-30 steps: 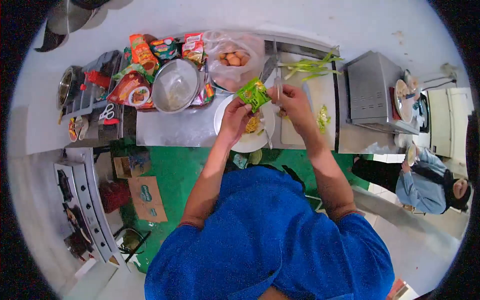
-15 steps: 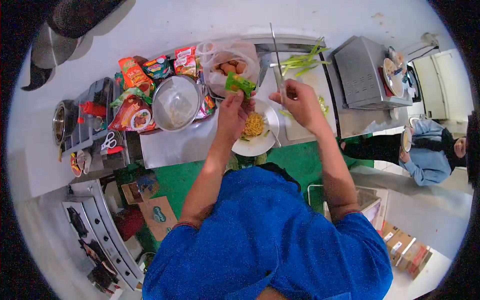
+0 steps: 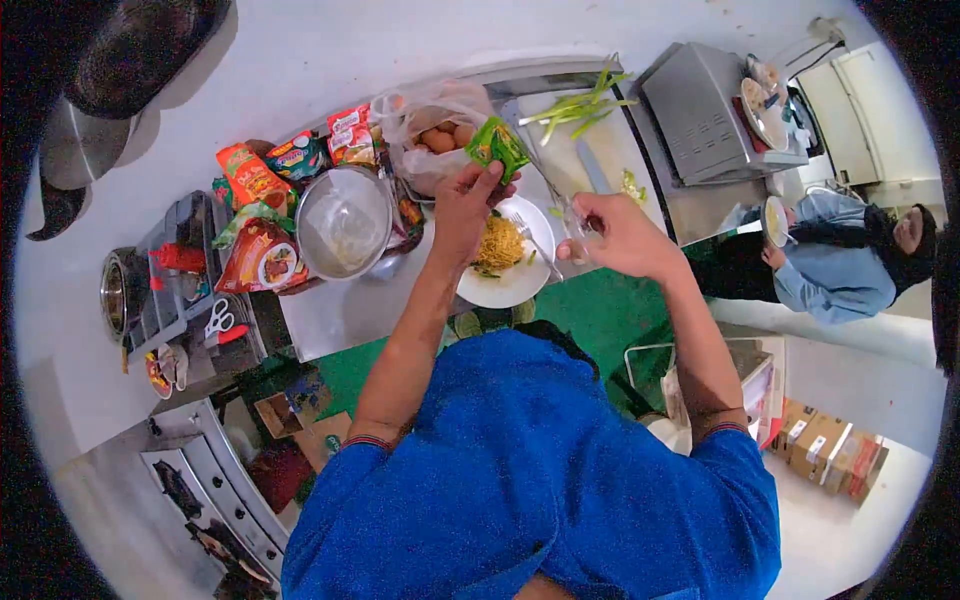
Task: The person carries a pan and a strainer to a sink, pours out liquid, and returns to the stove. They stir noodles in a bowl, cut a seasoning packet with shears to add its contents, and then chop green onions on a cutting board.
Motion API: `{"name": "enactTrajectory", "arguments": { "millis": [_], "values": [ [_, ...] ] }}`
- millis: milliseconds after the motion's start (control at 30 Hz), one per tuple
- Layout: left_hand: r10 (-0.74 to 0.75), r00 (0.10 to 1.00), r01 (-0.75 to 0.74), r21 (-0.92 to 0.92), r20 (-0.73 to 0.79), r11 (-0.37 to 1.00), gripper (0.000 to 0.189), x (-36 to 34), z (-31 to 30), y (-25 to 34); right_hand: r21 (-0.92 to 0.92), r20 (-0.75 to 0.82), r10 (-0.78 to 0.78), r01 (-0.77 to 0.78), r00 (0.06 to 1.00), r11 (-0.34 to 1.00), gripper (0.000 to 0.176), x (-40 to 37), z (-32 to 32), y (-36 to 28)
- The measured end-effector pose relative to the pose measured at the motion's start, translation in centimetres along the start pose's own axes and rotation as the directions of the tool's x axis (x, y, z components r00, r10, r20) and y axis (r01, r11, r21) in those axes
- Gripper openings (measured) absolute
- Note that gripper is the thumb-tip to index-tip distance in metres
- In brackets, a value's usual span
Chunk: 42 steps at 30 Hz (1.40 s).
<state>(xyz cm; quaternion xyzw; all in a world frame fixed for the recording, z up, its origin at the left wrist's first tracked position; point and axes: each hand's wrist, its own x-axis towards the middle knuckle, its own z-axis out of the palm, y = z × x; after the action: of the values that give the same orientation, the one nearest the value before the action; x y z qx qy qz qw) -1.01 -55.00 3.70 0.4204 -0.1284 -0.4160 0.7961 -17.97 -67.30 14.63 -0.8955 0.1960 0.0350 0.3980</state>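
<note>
Small shiny green packet (image 3: 497,146), pinched by the left hand (image 3: 462,212), could slip if tugged; I couldn't tell what the right hand (image 3: 624,234) gripped.

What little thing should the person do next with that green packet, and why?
I think the left hand should bring the green packet down towards the noodles. It holds the packet up near the far side of the plate, with the noodles close by. I can't tell if it's open.
</note>
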Motion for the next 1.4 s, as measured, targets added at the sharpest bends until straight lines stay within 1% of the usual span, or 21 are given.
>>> {"name": "enactTrajectory", "arguments": {
  "millis": [33, 167, 233, 367, 433, 467, 533, 600, 667, 767, 833, 967, 1033, 1067, 1133, 1167, 1233, 1267, 1333, 1400],
  "values": [
    [0.009, 1.000, -0.009, 0.026, -0.002, 1.000, 0.021, 0.0, 0.1, 0.1, 0.002, 0.000, -0.015, 0.015, 1.000, 1.000, 0.045, 0.1, 0.0, 0.0],
    [0.006, 1.000, -0.005, 0.029, -0.021, 1.000, 0.023, 0.0, 0.2, 0.3, -0.013, -0.028, -0.005, 0.005, 1.000, 1.000, 0.046, 0.4, 0.6, 0.4],
    [0.036, 0.999, -0.036, 0.045, 0.000, 0.998, 0.023, -0.3, 0.5, 0.6, 0.001, -0.014, 0.028, -0.028, 1.000, 1.000, 0.048, 0.7, 0.5, 0.2],
    [0.005, 0.999, -0.004, 0.049, -0.032, 0.999, 0.022, -0.1, 0.2, 0.3, 0.024, -0.008, 0.017, -0.017, 1.000, 1.000, 0.049, 1.0, 0.4, 0.0],
    [0.017, 0.999, -0.013, 0.112, -0.038, 0.994, 0.021, -0.2, 0.4, 0.6, 0.059, -0.007, 0.037, -0.037, 0.999, 0.998, 0.047, 1.0, 0.4, -0.1],
    [0.018, 0.999, -0.013, 0.113, -0.039, 0.994, 0.021, -0.2, 0.4, 0.4, 0.060, -0.007, 0.036, -0.036, 0.999, 0.998, 0.047, 1.0, 0.4, 0.0],
    [0.012, 0.999, -0.010, 0.067, -0.031, 0.998, 0.020, 0.1, 0.4, 0.0, 0.002, -0.028, 0.018, -0.018, 0.999, 1.000, 0.046, 0.8, 0.5, 0.1],
    [0.017, 1.000, -0.017, 0.059, -0.006, 0.998, 0.020, 0.1, 0.5, -0.5, 0.025, -0.029, 0.031, -0.030, 0.999, 0.999, 0.045, 0.4, 0.3, 0.0],
    [0.012, 1.000, -0.014, 0.052, 0.025, 0.999, 0.020, 0.2, 1.3, -0.9, 0.051, -0.032, 0.054, -0.052, 0.998, 0.997, 0.045, -0.2, -0.2, 0.2],
    [-0.034, 0.999, 0.032, 0.042, 0.036, 0.999, 0.020, 0.4, 2.5, -1.9, 0.057, -0.078, 0.064, -0.059, 0.995, 0.997, 0.044, -1.6, -0.8, 1.1],
    [-0.023, 0.995, 0.022, 0.010, 0.096, 1.000, 0.020, 0.7, 3.4, -2.5, 0.049, -0.091, 0.086, -0.082, 0.992, 0.995, 0.042, -2.6, -1.4, 1.7],
    [-0.075, 0.984, 0.076, 0.001, 0.159, 0.997, 0.019, 1.1, 5.4, -3.5, 0.092, -0.137, 0.109, -0.097, 0.985, 0.991, 0.041, -4.6, -2.3, 3.4],
    [-0.078, 0.970, 0.075, 0.022, 0.230, 0.997, 0.020, 1.4, 6.2, -4.5, 0.139, -0.128, 0.168, -0.150, 0.977, 0.979, 0.040, -5.8, -2.6, 4.3],
    [-0.084, 0.967, 0.081, 0.023, 0.240, 0.996, 0.020, 1.5, 6.6, -5.0, 0.141, -0.137, 0.176, -0.157, 0.975, 0.977, 0.040, -6.2, -2.9, 4.9],
    [-0.085, 0.954, 0.111, -0.076, 0.288, 0.991, 0.021, 1.5, 8.0, -5.4, -0.041, -0.152, 0.184, -0.192, 0.971, 0.981, 0.045, -7.0, -3.6, 6.1],
    [-0.084, 0.953, 0.111, -0.077, 0.291, 0.991, 0.021, 1.6, 8.6, -5.7, -0.042, -0.155, 0.184, -0.192, 0.971, 0.980, 0.045, -7.5, -3.9, 6.6],
    [-0.103, 0.941, 0.166, -0.174, 0.322, 0.971, 0.020, 1.9, 10.1, -6.4, -0.036, -0.175, 0.173, -0.181, 0.969, 0.983, 0.043, -8.3, -4.6, 7.6],
    [-0.095, 0.941, 0.159, -0.176, 0.324, 0.971, 0.020, 2.2, 10.9, -6.8, -0.042, -0.177, 0.166, -0.176, 0.970, 0.983, 0.043, -8.7, -5.2, 7.8],
    [-0.112, 0.962, 0.150, -0.138, 0.249, 0.979, 0.017, 2.6, 12.6, -8.0, 0.070, -0.142, 0.212, -0.204, 0.967, 0.976, 0.043, -9.3, -6.3, 7.9],
    [-0.078, 0.974, 0.113, -0.158, 0.214, 0.981, 0.016, 2.9, 14.8, -9.1, 0.024, -0.150, 0.192, -0.191, 0.970, 0.981, 0.042, -9.6, -7.4, 9.8]
  ]
}}
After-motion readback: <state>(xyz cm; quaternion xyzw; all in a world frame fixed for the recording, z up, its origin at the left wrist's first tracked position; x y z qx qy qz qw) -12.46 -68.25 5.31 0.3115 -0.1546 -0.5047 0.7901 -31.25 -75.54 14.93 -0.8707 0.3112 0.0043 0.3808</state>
